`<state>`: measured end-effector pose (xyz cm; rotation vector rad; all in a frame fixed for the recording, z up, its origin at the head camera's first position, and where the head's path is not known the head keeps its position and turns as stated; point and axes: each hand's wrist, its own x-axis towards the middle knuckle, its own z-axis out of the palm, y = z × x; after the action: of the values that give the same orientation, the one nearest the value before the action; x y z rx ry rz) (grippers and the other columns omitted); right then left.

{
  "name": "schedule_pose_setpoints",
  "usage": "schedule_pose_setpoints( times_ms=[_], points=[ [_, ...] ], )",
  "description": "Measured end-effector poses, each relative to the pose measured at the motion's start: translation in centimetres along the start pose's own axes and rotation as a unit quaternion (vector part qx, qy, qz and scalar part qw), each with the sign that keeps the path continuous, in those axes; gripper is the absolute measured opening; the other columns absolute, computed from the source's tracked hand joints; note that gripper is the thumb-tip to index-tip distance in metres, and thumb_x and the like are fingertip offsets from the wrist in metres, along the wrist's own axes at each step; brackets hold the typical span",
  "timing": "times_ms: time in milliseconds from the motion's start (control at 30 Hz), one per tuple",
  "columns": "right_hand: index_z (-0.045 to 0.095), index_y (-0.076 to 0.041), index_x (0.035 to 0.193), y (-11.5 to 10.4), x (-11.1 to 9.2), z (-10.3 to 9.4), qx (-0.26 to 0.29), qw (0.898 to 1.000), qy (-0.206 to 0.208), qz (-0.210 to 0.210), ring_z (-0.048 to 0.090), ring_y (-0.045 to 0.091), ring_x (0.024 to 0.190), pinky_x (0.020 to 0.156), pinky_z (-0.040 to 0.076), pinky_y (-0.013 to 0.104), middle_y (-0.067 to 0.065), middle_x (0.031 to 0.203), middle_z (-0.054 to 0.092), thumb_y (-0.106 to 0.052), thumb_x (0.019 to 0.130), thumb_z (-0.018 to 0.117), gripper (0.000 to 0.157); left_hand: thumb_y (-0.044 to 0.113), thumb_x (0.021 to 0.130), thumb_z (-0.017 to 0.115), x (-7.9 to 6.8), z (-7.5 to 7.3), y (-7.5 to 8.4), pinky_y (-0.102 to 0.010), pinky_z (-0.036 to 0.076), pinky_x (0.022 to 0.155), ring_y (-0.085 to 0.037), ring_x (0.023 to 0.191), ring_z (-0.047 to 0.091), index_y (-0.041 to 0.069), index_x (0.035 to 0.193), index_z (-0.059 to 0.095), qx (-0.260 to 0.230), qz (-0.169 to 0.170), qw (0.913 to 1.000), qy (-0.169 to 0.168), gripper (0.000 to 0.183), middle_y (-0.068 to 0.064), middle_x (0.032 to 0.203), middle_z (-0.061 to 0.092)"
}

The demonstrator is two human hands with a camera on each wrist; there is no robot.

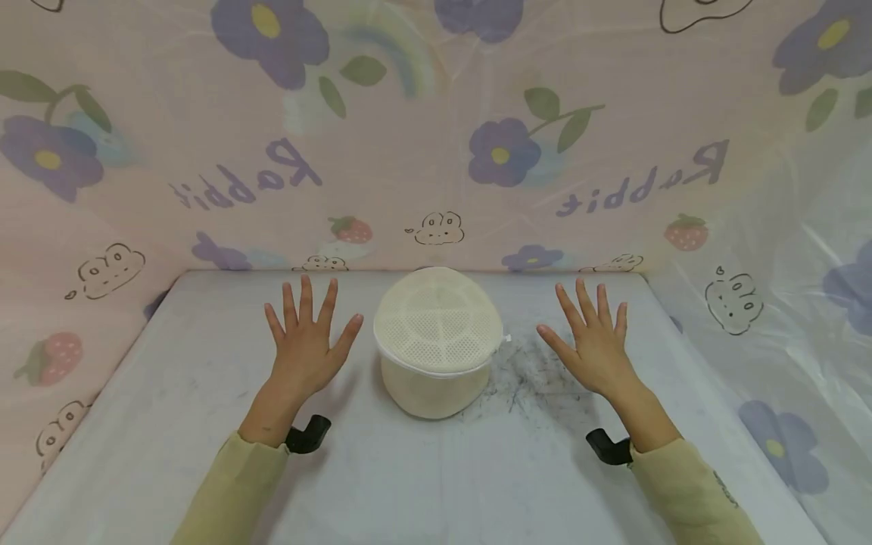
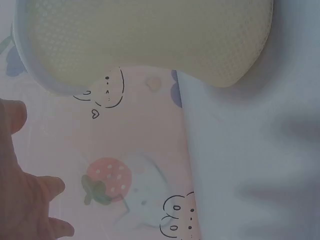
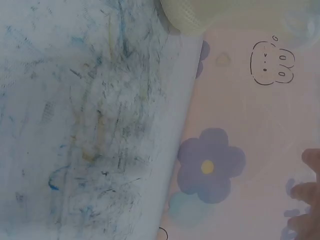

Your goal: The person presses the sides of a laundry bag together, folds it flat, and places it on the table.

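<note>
A cream mesh laundry bag (image 1: 436,390), round and drum-shaped with a white-edged flat top, stands on the table between the two hands. A small white zip pull (image 1: 506,338) sticks out at its right side. To the left of the bag, my left hand (image 1: 304,356) is held with fingers spread, touching nothing. My right hand (image 1: 598,350) is spread the same way to the right, apart from the bag. The left wrist view shows the bag's mesh side (image 2: 150,35) close by, while only a corner of the bag (image 3: 185,15) enters the right wrist view.
The white table (image 1: 170,424) carries dark smudges (image 1: 538,378) to the right of the bag. A pink printed curtain (image 1: 409,151) rises behind the table and along both sides. Black wrist mounts (image 1: 309,434) show at both cuffs.
</note>
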<state>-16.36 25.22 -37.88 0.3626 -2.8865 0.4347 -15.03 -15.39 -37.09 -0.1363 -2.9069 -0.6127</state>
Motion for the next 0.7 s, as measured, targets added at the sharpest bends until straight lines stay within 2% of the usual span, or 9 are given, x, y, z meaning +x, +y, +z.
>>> schedule_pose_setpoints(
  times_ms=[133,267,433,567,700],
  points=[
    [0.010,-0.022,0.150,0.0,0.1,0.1,0.010,1.000,0.004,-0.003,-0.018,0.032,0.142,0.105,-0.014,0.066,0.015,0.156,0.001,-0.055,0.093,0.040,0.072,0.061,0.094,0.022,0.1,0.0,0.0,-0.063,-0.018,0.104,-0.036,0.138,-0.027,0.018,0.150,0.008,-0.008,-0.004,0.9999,0.007,0.073,-0.019,0.154,-0.012],
    [0.014,-0.016,0.150,-0.1,0.3,0.2,0.048,0.999,0.025,-0.008,-0.007,0.034,0.144,0.107,-0.009,0.063,0.017,0.155,0.010,-0.048,0.094,0.043,0.071,0.057,0.096,0.020,0.2,0.1,0.1,-0.063,-0.014,0.106,-0.042,0.140,-0.018,0.011,0.149,0.014,-0.025,-0.017,0.9991,0.030,0.071,-0.025,0.154,-0.002],
    [0.021,-0.007,0.147,-0.4,0.5,0.5,0.115,0.992,0.044,-0.009,0.009,0.040,0.142,0.108,0.001,0.062,0.021,0.150,0.025,-0.041,0.095,0.047,0.067,0.052,0.098,0.021,0.2,0.4,0.3,-0.061,-0.005,0.109,-0.046,0.141,0.000,0.005,0.146,0.024,-0.062,-0.031,0.9959,0.059,0.068,-0.029,0.151,0.014],
    [0.024,-0.006,0.146,-0.8,0.8,0.9,0.151,0.988,0.043,-0.006,0.018,0.044,0.138,0.106,0.007,0.063,0.023,0.148,0.029,-0.039,0.095,0.048,0.065,0.049,0.099,0.023,0.2,0.6,0.6,-0.060,0.001,0.110,-0.046,0.138,0.016,0.001,0.143,0.030,-0.082,-0.035,0.9929,0.078,0.065,-0.029,0.146,0.026],
    [0.026,-0.004,0.145,-1.4,1.1,1.0,0.179,0.983,0.038,0.002,0.028,0.043,0.134,0.105,0.020,0.062,0.022,0.147,0.032,-0.038,0.096,0.046,0.063,0.045,0.099,0.029,0.3,0.8,1.1,-0.058,0.006,0.110,-0.043,0.130,0.032,-0.004,0.134,0.041,-0.090,-0.036,0.9904,0.098,0.062,-0.028,0.137,0.040]
  ],
)
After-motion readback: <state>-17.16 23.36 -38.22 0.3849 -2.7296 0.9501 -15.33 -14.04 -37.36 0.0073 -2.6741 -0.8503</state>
